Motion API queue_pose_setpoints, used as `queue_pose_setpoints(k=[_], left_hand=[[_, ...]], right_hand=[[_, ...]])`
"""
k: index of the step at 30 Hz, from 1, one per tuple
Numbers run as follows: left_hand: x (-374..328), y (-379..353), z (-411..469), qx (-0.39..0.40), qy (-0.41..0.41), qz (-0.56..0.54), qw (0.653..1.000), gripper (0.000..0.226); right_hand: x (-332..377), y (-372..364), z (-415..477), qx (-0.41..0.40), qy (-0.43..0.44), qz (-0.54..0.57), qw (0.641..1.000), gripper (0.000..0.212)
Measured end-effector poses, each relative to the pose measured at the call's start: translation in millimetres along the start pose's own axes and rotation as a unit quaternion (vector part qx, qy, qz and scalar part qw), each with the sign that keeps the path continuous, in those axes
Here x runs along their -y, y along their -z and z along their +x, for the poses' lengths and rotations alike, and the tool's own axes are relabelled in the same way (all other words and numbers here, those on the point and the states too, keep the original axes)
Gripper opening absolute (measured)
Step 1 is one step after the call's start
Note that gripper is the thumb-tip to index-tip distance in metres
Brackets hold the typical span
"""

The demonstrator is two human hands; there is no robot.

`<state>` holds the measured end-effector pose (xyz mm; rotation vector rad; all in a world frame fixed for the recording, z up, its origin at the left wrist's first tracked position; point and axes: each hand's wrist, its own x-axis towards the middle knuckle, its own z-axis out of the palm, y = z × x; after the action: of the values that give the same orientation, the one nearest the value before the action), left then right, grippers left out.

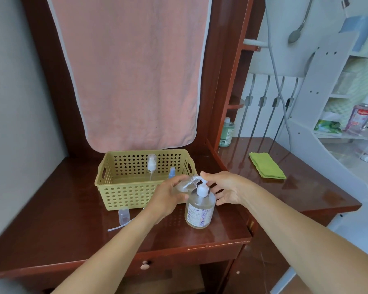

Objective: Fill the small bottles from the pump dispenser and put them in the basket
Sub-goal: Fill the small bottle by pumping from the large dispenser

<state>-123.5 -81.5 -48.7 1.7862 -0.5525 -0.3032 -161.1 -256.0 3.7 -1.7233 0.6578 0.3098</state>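
We are finding the pump dispenser (199, 211) standing upright near the front right corner of the desk (51, 230), just before the near right corner of the basket (123, 196). The left hand (168, 197) is gripping a small clear bottle (184, 186), fingers curled round its body, tilting its mouth toward the dispenser's spout. The right hand (226, 187) is lying open, fingers spread behind the dispenser's neck, thumb reaching over the white pump head; we cannot tell whether it is pressing. The left palm is hiding the bottle's base, and the spout's meeting with the mouth is blurring. A clear cap (123, 216) is standing before the basket's near left corner. Inside the basket, a white-topped spray bottle (152, 166) and a blue-capped bottle (172, 172) are standing upright near its far wall. Bare desk top is showing left of the basket and along the front edge.
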Motion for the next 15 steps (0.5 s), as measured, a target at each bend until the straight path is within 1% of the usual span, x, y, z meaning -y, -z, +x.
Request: queue_pose_setpoints(k=[3,7,15], left_hand=[[2.8,-2.0,2.9,-0.002,-0.003,0.008,1.0,0.051],[6.0,-2.6,4.4,0.001,0.011,0.023,1.0,0.05],[7.3,0.0,4.6,0.002,0.006,0.007,1.0,0.05]], right_hand=[[0.6,-4.1,-0.1,-0.013,0.006,0.001,1.0,0.056],[-0.3,-5.3,1.1,-0.023,0.012,0.008,1.0,0.058],[-1.2,-0.3,-1.0,0.004,0.005,-0.005,1.0,0.058]])
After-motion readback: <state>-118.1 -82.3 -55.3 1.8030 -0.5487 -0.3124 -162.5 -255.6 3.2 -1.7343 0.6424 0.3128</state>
